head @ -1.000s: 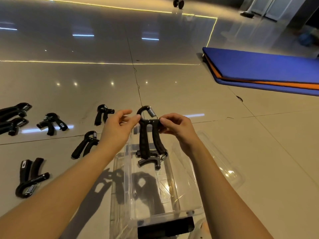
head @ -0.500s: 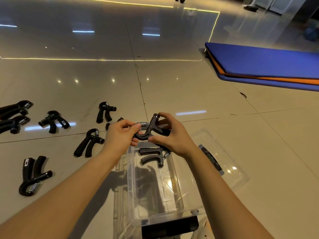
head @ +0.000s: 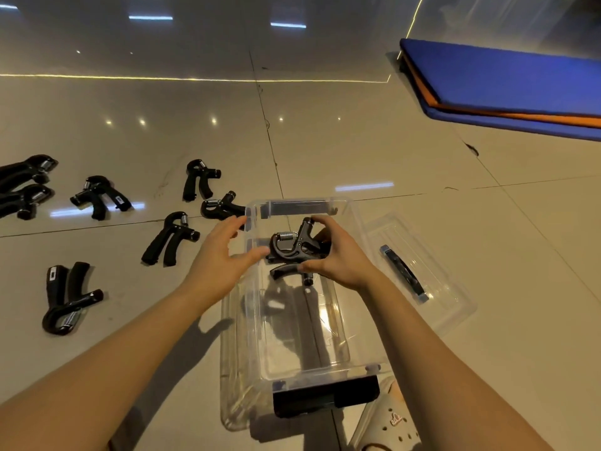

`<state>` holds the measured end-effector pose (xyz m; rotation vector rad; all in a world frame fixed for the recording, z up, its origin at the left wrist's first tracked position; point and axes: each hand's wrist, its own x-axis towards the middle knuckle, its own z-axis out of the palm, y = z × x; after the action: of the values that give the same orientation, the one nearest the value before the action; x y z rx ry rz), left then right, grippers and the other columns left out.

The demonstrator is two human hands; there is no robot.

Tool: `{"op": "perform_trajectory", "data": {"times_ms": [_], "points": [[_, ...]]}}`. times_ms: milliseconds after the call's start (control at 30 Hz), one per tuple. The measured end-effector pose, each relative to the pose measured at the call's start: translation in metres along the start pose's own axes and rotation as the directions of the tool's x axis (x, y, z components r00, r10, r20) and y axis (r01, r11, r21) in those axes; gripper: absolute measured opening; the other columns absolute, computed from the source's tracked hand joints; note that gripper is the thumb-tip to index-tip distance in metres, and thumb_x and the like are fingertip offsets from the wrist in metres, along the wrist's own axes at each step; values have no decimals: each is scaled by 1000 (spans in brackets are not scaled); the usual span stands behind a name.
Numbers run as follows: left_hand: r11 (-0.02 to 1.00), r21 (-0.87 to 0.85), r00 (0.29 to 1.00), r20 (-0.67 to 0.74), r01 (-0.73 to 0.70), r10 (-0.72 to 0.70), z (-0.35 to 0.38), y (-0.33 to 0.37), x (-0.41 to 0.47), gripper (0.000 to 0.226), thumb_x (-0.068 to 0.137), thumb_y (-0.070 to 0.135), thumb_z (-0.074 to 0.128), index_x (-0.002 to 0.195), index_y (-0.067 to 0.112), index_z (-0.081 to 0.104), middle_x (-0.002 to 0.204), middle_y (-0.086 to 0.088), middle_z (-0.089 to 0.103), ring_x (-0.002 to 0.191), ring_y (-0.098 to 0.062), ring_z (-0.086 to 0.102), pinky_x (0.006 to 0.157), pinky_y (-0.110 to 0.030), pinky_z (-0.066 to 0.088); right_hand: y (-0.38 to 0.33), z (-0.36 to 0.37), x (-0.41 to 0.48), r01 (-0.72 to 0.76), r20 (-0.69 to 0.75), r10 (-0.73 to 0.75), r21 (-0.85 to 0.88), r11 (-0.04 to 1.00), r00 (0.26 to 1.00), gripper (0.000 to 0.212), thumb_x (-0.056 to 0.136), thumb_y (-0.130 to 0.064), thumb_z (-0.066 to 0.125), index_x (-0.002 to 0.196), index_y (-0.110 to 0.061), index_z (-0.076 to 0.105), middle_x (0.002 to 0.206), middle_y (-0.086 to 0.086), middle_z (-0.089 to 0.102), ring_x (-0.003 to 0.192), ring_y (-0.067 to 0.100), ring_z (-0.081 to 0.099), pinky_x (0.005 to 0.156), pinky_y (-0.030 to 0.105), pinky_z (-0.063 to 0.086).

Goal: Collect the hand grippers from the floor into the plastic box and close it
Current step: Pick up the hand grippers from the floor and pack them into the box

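**Glossy tiled floor, 7 hand grippers loose on it**

The pale tiled floor (head: 325,141) carries a clear plastic box (head: 292,336) directly under the left hand (head: 221,258) and right hand (head: 338,255). Its lid (head: 445,297) lies flat just right of the right hand. 7 black hand grippers (head: 169,239) lie scattered left of the left hand. A blue mat (head: 504,83) lies well beyond the right hand.

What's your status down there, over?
Right hand grips a hand gripper inside the plastic box, above a second gripper. Left hand open beside it. Lid off, lying right of box. Nothing in the way.
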<state>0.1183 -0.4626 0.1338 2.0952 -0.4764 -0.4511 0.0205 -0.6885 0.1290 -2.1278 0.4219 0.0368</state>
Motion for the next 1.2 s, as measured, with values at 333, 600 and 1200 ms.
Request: {"op": "perform_trajectory", "data": {"times_ms": [333, 600, 1200], "points": [[968, 211, 980, 170, -138, 102, 15, -35, -20, 109, 74, 73, 60, 160, 37, 5, 167, 17, 3, 153, -6, 8, 124, -43, 16, 54, 69, 0, -44, 245, 131, -334, 942, 961, 92, 67, -34, 90, 143, -32, 38, 103, -12, 66, 104, 19, 62, 83, 35, 46], [976, 176, 981, 170, -125, 95, 14, -36, -20, 108, 72, 71, 64, 158, 42, 6, 166, 23, 3, 148, 3, 7, 120, -33, 14, 73, 86, 10, -39, 292, 203, -484, 874, 935, 105, 61, -32, 93, 147, -29, 32, 127, 6, 65, 119, 30, 57, 98, 50, 48], [988, 123, 981, 180, -95, 72, 15, -29, -20, 112, 68, 70, 66, 160, 39, 11, 167, 18, 10, 152, -7, 15, 123, -43, 20, 93, 83, 3, 74, 211, 102, -691, 719, 972, 90, 71, -41, 85, 145, -26, 36, 132, 4, 50, 122, 30, 45, 86, 42, 49]]}}
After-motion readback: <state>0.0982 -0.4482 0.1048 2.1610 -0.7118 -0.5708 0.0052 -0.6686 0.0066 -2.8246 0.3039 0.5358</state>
